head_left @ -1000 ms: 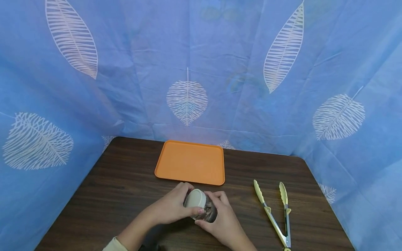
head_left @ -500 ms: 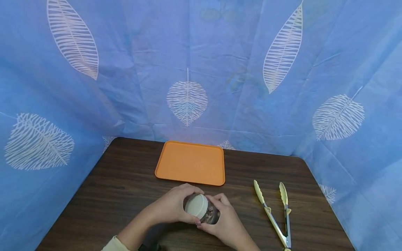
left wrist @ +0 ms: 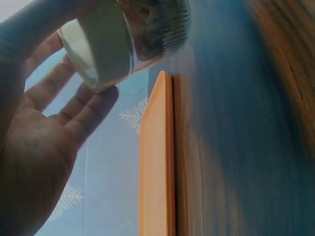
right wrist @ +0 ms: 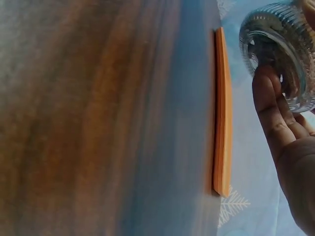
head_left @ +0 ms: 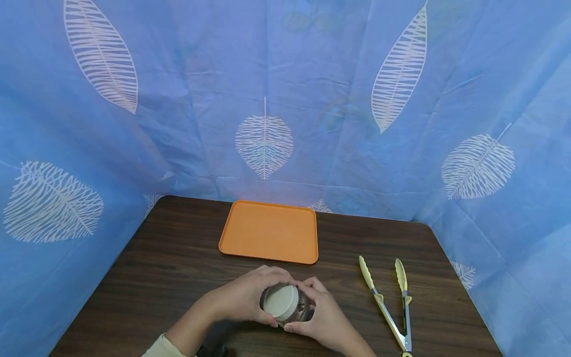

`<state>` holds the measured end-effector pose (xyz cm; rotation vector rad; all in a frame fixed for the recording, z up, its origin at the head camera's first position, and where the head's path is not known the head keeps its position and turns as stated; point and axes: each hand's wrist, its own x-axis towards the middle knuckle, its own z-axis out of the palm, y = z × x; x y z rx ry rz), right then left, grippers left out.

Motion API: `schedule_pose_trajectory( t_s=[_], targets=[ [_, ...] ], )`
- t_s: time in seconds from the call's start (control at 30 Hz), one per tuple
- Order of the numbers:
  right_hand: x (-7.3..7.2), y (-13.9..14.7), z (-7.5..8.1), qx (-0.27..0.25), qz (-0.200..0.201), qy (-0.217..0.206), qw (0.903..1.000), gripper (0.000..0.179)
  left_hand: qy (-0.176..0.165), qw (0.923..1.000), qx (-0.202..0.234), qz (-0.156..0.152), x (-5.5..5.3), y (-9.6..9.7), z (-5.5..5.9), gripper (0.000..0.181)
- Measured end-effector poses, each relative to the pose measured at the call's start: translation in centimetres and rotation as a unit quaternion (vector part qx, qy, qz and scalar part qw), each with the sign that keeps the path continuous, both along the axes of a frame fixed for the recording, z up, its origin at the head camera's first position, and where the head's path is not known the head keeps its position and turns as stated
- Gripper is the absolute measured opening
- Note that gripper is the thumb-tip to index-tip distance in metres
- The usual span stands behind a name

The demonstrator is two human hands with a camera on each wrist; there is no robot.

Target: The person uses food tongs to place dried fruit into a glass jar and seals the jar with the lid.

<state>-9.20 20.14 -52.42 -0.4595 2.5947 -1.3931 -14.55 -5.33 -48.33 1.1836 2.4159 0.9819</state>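
A clear glass jar (head_left: 303,308) with a whitish lid (head_left: 280,301) is held between both hands, near the front middle of the table. It leans with its lid toward the left, and brownish contents show through the glass. My left hand (head_left: 247,295) curls its fingers and thumb round the lid. From the other side my right hand (head_left: 324,317) grips the jar's body near its base. In the left wrist view the lid (left wrist: 98,46) is above the fingertips, and the right wrist view shows the ribbed glass base (right wrist: 275,49) against the right fingers.
Beyond the hands an orange tray (head_left: 269,232) lies on the dark wooden table (head_left: 178,248). To the right rest spread tongs (head_left: 392,317) with pale yellow tips. A blue curtain (head_left: 312,99) with white leaf prints surrounds the table.
The left hand has turned on the lid, its fingers shifting to the right along the far side. Jar and hands have moved slightly nearer the front. Tray and tongs stay put.
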Motion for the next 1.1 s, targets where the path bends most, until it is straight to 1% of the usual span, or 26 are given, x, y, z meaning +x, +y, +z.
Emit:
schedule_pose_trajectory(
  t_s=[0.07, 0.17, 0.23, 0.37, 0.43, 0.5, 0.57, 0.6, 0.63, 0.7, 0.8, 0.87, 1.0, 1.1],
  targets=[
    [0.1, 0.0, -0.2, -0.009, 0.002, -0.014, 0.9999, 0.091, -0.001, 1.0000, -0.003, 0.007, 0.1, 0.1, -0.1, 0.087],
    [0.2, 0.0, -0.4, -0.030, -0.001, -0.038, 0.9988, 0.092, -0.014, 0.9996, 0.003, 0.023, 0.2, 0.4, -0.5, 0.100],
    [0.4, 0.1, -0.5, -0.047, -0.005, -0.049, 0.9977, 0.094, -0.030, 0.9988, 0.016, 0.037, 0.3, 0.5, -0.9, 0.109],
    [0.6, 0.0, -0.5, -0.107, -0.005, -0.067, 0.9920, 0.096, -0.067, 0.9938, 0.059, 0.066, 0.4, 0.5, -1.7, 0.118],
    [0.7, -0.1, -0.3, -0.145, 0.002, -0.074, 0.9866, 0.094, -0.080, 0.9903, 0.076, 0.084, 0.5, 0.6, -2.1, 0.118],
    [0.7, -0.1, -0.2, -0.182, 0.012, -0.079, 0.9801, 0.093, -0.086, 0.9871, 0.090, 0.101, 0.6, 0.7, -2.5, 0.112],
    [0.6, -0.2, -0.1, -0.201, 0.015, -0.080, 0.9762, 0.091, -0.085, 0.9843, 0.102, 0.116, 0.7, 0.8, -3.0, 0.102],
    [0.6, -0.2, -0.1, -0.202, 0.012, -0.076, 0.9764, 0.090, -0.084, 0.9829, 0.108, 0.124, 0.7, 0.9, -3.2, 0.097],
    [0.6, -0.2, -0.1, -0.198, 0.006, -0.074, 0.9774, 0.090, -0.081, 0.9816, 0.114, 0.130, 0.7, 1.0, -3.4, 0.093],
    [0.5, -0.2, 0.0, -0.175, -0.015, -0.065, 0.9824, 0.091, -0.069, 0.9800, 0.121, 0.142, 0.7, 1.2, -3.7, 0.087],
    [0.3, -0.1, 0.0, -0.113, -0.050, -0.045, 0.9913, 0.090, -0.048, 0.9797, 0.115, 0.157, 0.7, 1.6, -4.2, 0.086],
    [0.2, 0.0, -0.2, -0.069, -0.064, -0.033, 0.9950, 0.090, -0.036, 0.9805, 0.104, 0.163, 0.8, 1.9, -4.5, 0.087],
    [0.0, -0.2, -0.5, 0.009, -0.075, 0.003, 0.9971, 0.090, -0.023, 0.9811, 0.082, 0.173, 0.8, 2.3, -5.1, 0.089],
    [-0.3, -0.4, -0.8, 0.046, -0.082, 0.026, 0.9952, 0.089, -0.024, 0.9806, 0.074, 0.180, 0.6, 2.5, -5.7, 0.088]
  ],
)
